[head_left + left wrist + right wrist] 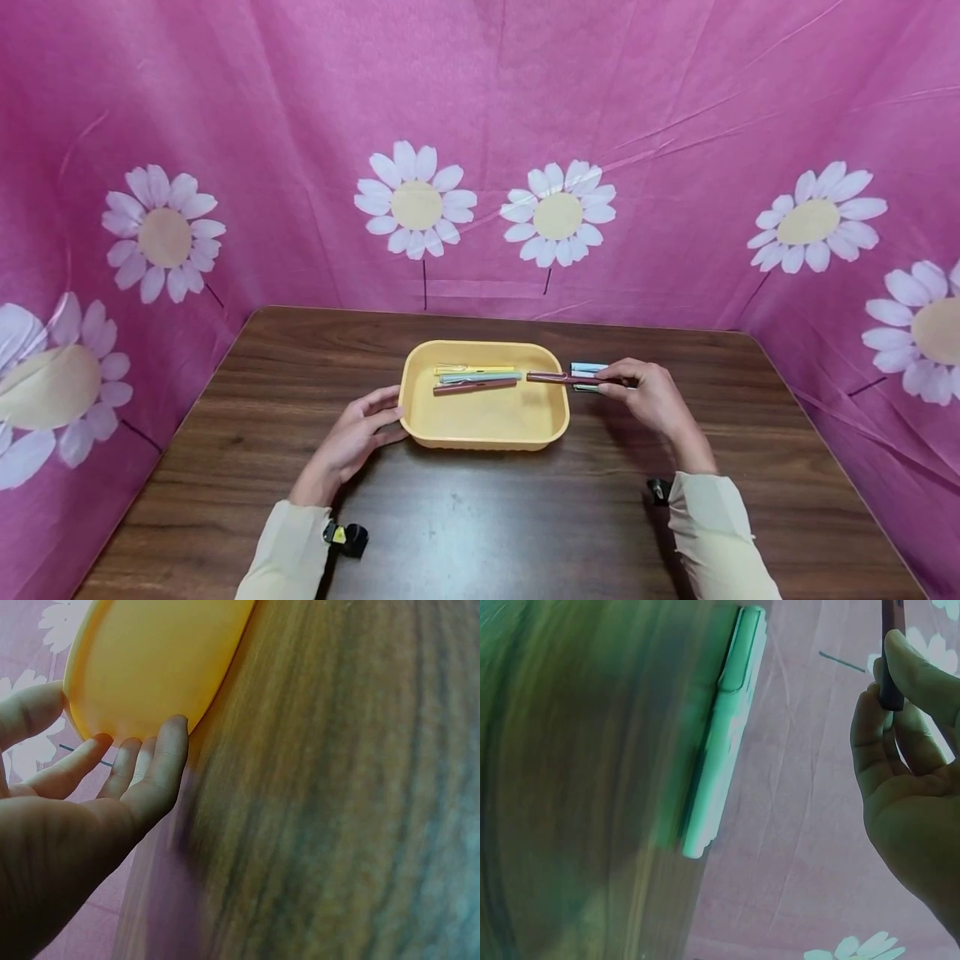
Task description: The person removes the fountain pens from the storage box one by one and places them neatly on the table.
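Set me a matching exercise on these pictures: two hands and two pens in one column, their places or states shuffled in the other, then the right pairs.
Column one:
1. Left hand
2. Right hand
3. Yellow pen
4. Green pen

Column two:
A. Lying inside the tray
B. Lying on the table, outside the tray
C. Touching one end of the tray
D. Holding a dark red pen

Right pairs: 1-C, 2-D, 3-A, 4-B.
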Motion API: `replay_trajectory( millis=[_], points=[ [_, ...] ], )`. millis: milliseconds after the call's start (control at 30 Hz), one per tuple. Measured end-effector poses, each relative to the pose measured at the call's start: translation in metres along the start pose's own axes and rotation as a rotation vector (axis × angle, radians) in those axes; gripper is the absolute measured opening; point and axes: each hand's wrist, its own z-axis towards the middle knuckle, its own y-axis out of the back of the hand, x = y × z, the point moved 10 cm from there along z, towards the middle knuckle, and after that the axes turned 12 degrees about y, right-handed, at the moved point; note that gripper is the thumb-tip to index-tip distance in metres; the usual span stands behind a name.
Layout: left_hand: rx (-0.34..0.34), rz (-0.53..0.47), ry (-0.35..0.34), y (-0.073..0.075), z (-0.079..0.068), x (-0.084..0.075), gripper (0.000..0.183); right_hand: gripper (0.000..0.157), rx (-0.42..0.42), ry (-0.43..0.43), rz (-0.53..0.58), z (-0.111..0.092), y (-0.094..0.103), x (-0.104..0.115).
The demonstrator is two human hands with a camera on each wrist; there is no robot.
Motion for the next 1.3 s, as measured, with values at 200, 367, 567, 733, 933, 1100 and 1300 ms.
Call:
replay_trajectory(
  millis=[200,367,567,733,933,1100,1300],
  points=[
    [0.013,0.005,-0.009,-0.001,-0.002,-0.002,0.053,0.017,0.009,-0.033,-0.007,-0.006,0.005,-0.009],
    [0.021,-0.002,-0.006,-0.002,-0.002,-0.001,0.053,0.016,0.017,-0.033,-0.028,-0.01,0.009,-0.014],
    [0.024,-0.001,-0.009,-0.003,-0.001,-0.001,0.053,0.016,0.034,-0.05,-0.047,-0.016,0.014,-0.021],
    [0.014,-0.002,0.002,-0.001,-0.001,0.0,0.052,0.015,0.109,-0.061,-0.042,-0.022,0.01,-0.028],
    [0.019,-0.003,0.005,-0.002,0.0,0.0,0.051,0.014,0.139,-0.096,-0.048,-0.029,0.014,-0.041],
    [0.011,0.0,0.0,-0.002,0.0,-0.001,0.051,0.011,0.197,-0.132,-0.045,-0.032,0.012,-0.053],
    [0.01,-0.007,0.006,-0.001,0.0,0.0,0.05,0.007,0.262,-0.157,-0.053,-0.035,0.005,-0.065]
  ],
)
